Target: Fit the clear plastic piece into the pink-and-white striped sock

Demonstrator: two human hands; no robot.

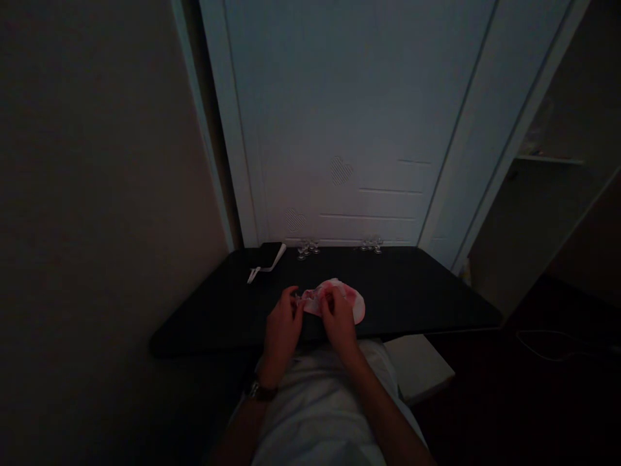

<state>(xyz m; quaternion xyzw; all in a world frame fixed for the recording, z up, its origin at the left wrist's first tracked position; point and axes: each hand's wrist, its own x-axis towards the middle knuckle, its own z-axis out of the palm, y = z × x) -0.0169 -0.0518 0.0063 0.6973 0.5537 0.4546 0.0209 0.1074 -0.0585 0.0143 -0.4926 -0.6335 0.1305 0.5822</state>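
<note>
A pink-and-white piece of soft fabric [358, 307], sock-like in outline, lies at the front of the black table between my hands. My left hand [283, 323] is closed in a pinch at the fabric's narrow left end, where a small clear, shiny piece [299, 299] shows by the fingertips. My right hand [338, 321] rests over the middle of the fabric, thumb and fingers pinching it. The dim light hides the fine detail between the fingers. A dark watch [262, 391] is on my left wrist.
Two clusters of small clear, shiny pieces, one left [307, 249] and one right [372, 245], sit at the back of the black table [412, 291]. A dark object with white edging [272, 262] lies back left. A white panel [339, 116] rises behind; a pale box [420, 366] stands below right.
</note>
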